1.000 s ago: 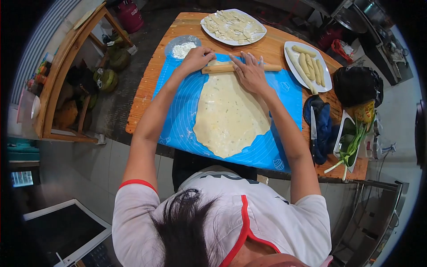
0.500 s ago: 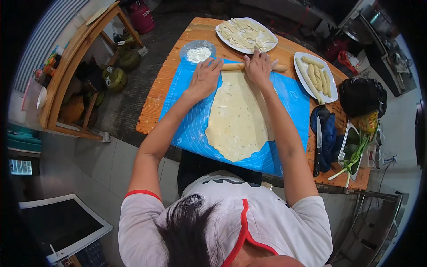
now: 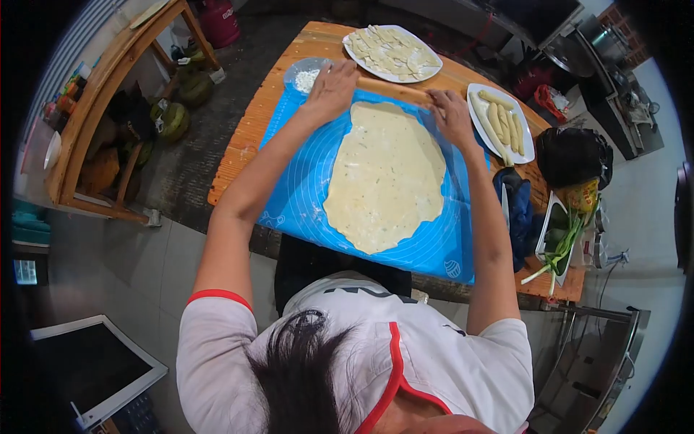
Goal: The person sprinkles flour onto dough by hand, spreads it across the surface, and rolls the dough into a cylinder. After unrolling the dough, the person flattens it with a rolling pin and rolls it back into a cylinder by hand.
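A wooden rolling pin (image 3: pixel 392 90) lies across the far edge of the blue baking mat (image 3: pixel 293 170), just beyond the dough. My left hand (image 3: pixel 334 88) is closed over its left end, close to the bowl of white flour (image 3: pixel 304 75). At the pin's other end, the fingers of my right hand (image 3: pixel 450 114) are curled round it. Between my forearms spreads a thin, uneven sheet of pale dough (image 3: pixel 385 177) with small dark flecks. Neither hand touches the sheet.
Behind the mat stands a white plate of cut dough strips (image 3: pixel 392 52). Another white plate (image 3: pixel 528 149) holds several dough rolls. On the right are a dark blue cloth (image 3: pixel 518 217), a knife (image 3: pixel 504 199), a black bag (image 3: pixel 575 157) and green onions (image 3: pixel 566 246) on a tray.
My right hand has shifted outward from the pin's middle to its right end. The pin is now off the dough's far edge, and my left hand's fingers have curled over it.
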The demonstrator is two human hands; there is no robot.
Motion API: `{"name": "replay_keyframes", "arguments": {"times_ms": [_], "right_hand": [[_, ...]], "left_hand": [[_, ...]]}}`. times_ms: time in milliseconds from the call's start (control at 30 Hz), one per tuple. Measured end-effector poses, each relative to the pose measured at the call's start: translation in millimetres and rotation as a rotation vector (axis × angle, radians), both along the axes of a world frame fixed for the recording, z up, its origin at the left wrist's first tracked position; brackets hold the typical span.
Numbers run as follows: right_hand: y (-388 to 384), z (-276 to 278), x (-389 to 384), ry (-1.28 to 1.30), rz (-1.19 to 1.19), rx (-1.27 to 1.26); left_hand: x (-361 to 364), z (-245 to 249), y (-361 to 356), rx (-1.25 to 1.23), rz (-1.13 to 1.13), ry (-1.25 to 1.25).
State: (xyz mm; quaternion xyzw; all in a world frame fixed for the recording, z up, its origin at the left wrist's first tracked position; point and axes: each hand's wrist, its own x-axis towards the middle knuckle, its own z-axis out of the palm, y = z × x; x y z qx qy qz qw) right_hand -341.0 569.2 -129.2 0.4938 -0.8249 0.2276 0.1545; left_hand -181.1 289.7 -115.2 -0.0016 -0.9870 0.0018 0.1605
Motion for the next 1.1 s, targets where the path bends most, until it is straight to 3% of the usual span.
{"name": "replay_keyframes", "arguments": {"times_ms": [67,167,233,267,333,367,467,667,767,867,900,967,1067,1100], "right_hand": [[13,15,21,0.020,-0.011,-0.037],[31,5,58,-0.007,-0.024,-0.048],[38,-7,74,-0.138,-0.067,0.041],[37,-16,78,-0.077,-0.115,0.048],[32,-27,78,0.053,-0.202,0.061],[32,-29,71,-0.023,-0.242,0.146],[21,-32,43,0.040,-0.354,0.254],[6,-41,-3,-0.135,-0.416,0.197],[12,-25,-12,-0.211,-0.242,0.262],[27,-18,0,0.023,-0.121,0.232],[26,-25,1,0.060,-0.087,0.057],[24,-25,1,-0.077,-0.133,0.109],[20,-14,-1,-0.090,-0.106,0.143],[19,-12,-7,-0.165,-0.058,0.102]], "left_hand": [[5,16,9,0.075,-0.040,-0.046],[17,-12,29,0.200,-0.234,0.055],[23,-21,51,0.297,-0.196,-0.061],[22,-25,59,0.346,-0.175,-0.118],[4,-45,51,0.283,-0.288,0.039],[-7,-56,45,0.252,-0.341,0.114],[-35,-46,40,0.165,-0.282,-0.062],[-57,-35,40,0.018,-0.226,-0.036],[-71,-25,35,0.293,-0.181,-0.152],[-128,-81,-8,0.456,-0.543,0.289],[-119,-72,-8,0.634,-0.467,0.304],[-88,-33,-1,0.986,-0.307,0.320],[-46,2,-5,1.003,-0.068,0.261],[-39,-2,-13,0.928,-0.101,0.362]]}}
